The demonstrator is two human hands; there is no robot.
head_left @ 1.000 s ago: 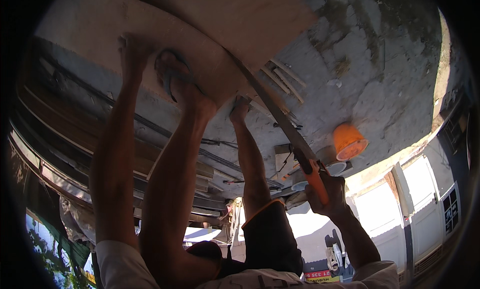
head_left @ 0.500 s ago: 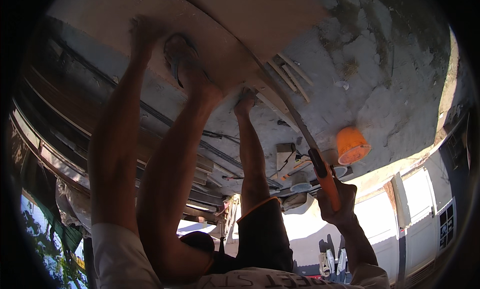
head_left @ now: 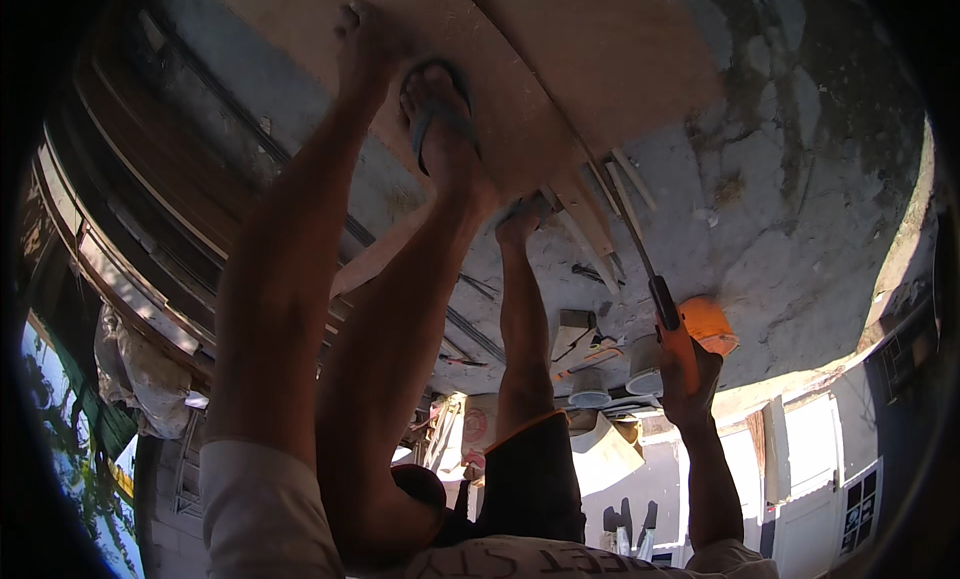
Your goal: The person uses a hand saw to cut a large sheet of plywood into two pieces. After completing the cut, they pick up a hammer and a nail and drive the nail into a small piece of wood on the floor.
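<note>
My right hand (head_left: 692,391) is wrapped round the orange handle of a handsaw (head_left: 640,244). Its long blade slants up and left to a large brown wooden sheet (head_left: 490,89), along a line that crosses the sheet; where the blade's tip ends is hard to make out. My left hand (head_left: 368,54) presses down on the sheet's far left part, fingers stretched out and holding nothing. Between the hands, my sandalled foot (head_left: 440,119) stands on the sheet. My other foot (head_left: 517,224) is by its near edge.
Wood strips (head_left: 590,214) lie beside and under the sheet. An orange bucket (head_left: 710,324) stands behind the saw handle. Pale buckets (head_left: 588,389) and a tool with an orange handle (head_left: 595,359) are near it. Long dark boards (head_left: 150,159) lie at the left.
The view has shifted, so the sheet, feet and left hand appear farther right. The saw in my right hand sits at a different angle, its handle now overlapping the orange bucket.
</note>
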